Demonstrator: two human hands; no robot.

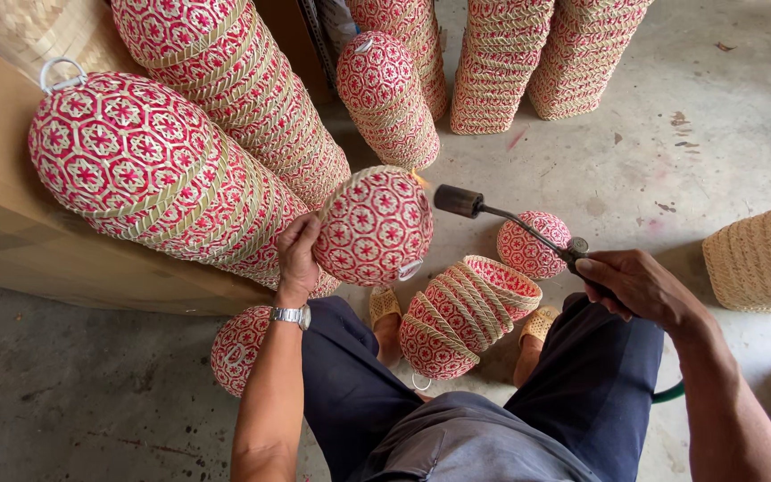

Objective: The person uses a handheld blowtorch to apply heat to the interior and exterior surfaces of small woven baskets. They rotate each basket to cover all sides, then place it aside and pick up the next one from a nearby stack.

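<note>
The left hand (297,254) is closed around the rim of a red-and-cream woven basket (375,225), fingers curled over its edge and thumb against the outside, holding it up off the concrete floor (635,170) with its rounded bottom turned toward the camera. A metal wristwatch (290,315) sits on that wrist. The right hand (635,284) is wrapped tight around the handle of a gas torch (510,223), whose dark nozzle points at the basket's upper right edge, just beside it; a small flame (418,178) shows there. Between the person's knees, a nested row of matching baskets (461,312) lies on its side on the floor, with 1 single basket (533,244) near it under the torch tube. Long stacks of the same baskets (225,134) lean against a cardboard box (11,214) at the floor's left edge.
</note>
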